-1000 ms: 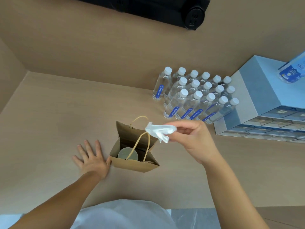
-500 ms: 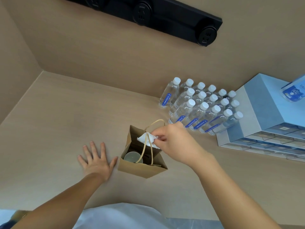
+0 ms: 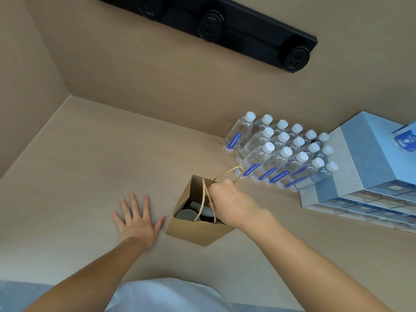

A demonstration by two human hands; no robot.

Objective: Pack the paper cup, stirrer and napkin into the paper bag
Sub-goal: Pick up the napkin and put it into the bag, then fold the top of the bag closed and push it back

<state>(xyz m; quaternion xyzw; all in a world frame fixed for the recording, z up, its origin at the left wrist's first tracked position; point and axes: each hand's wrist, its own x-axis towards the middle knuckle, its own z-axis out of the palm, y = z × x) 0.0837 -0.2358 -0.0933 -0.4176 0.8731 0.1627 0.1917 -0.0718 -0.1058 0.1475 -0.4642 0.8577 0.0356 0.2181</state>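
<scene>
Paper bag [image 3: 198, 233] stands upright and open on the beige counter [image 3: 85, 167], about mid-depth. Back wall [image 3: 171, 86] carries a black socket strip [image 3: 216, 25]; side wall closes the counter at far left.

Open room: wide bare counter left of and behind the bag. To the right the space is tighter: a block of water bottles [image 3: 279, 154] stands near the bag's far right corner, and beyond it a blue drawer unit [image 3: 364, 174].

Left hand [image 3: 137, 221] lies flat on the counter, fingers spread, nothing held; thumb tip just beside the bag's left wall, contact not resolvable.

Right hand [image 3: 227, 203] sits over the bag mouth, fingers curled downward into the opening. Fingertips hidden by the hand and the rim, so whether they grip anything cannot be told. Near twine handle [image 3: 206, 201] crosses in front of the knuckles; far handle [image 3: 234, 173] loops up behind the hand.

Inside the bag: paper cup [image 3: 185, 215], upright, rim visible, at the near left. A white patch, the napkin [image 3: 195, 204], lies beside and behind the cup. Stirrer not discernible.

Change from 0.5 s ago: the napkin was then pinched at the bag's rim; now it is down inside and the hand is lower. Left hand unmoved.
</scene>
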